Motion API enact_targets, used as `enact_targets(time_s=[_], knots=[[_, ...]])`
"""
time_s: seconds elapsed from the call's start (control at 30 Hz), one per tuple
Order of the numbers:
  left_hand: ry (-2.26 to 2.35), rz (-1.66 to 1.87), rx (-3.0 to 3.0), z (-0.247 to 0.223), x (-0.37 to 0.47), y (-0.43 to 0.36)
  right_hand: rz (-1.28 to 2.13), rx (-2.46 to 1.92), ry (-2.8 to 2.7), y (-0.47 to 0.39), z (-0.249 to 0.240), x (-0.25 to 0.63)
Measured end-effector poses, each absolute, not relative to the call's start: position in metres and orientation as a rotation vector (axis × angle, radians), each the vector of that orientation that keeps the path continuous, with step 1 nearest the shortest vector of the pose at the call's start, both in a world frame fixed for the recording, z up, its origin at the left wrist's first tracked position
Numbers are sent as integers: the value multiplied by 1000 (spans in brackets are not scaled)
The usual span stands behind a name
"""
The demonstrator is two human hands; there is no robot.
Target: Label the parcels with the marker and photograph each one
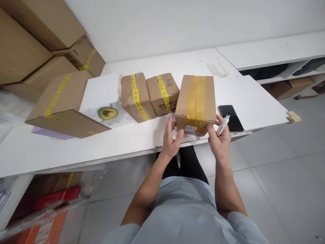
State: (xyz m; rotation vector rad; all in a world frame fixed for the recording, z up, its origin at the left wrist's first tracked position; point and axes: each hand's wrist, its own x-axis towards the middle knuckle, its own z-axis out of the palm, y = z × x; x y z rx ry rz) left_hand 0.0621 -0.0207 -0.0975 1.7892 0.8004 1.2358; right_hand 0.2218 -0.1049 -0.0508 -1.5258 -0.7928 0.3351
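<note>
A brown cardboard box (180, 98) sealed with wide yellow tape stands at the near edge of the white table, a small white label on its front face. At its front left corner is my left hand (172, 139), fingers apart and thumb near the box's lower edge. My right hand (220, 140) holds a white marker pen (223, 125), tip pointing up and uncapped as far as I can see. The right thumb and fingers also rest at the box's front right corner. Left of this box stands a smaller taped carton (165, 88) with black handwriting on top.
Another taped carton (134, 96), a white box with an avocado picture (100, 91) and a larger carton (61, 95) line the table leftward. Big cartons (22, 44) are stacked at the back left. A black phone (231, 117) lies right of the box. The table corner has a guard (294, 117).
</note>
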Motion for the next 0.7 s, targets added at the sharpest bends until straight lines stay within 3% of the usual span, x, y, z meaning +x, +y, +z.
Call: enact_targets(time_s=[0.33, 0.7], knots=[[887, 1259, 1813, -59, 69, -13, 422, -1534, -849, -115, -53, 219], [919, 1343, 1846, -61, 58, -17, 361, -1571, -917, -125, -53, 212]])
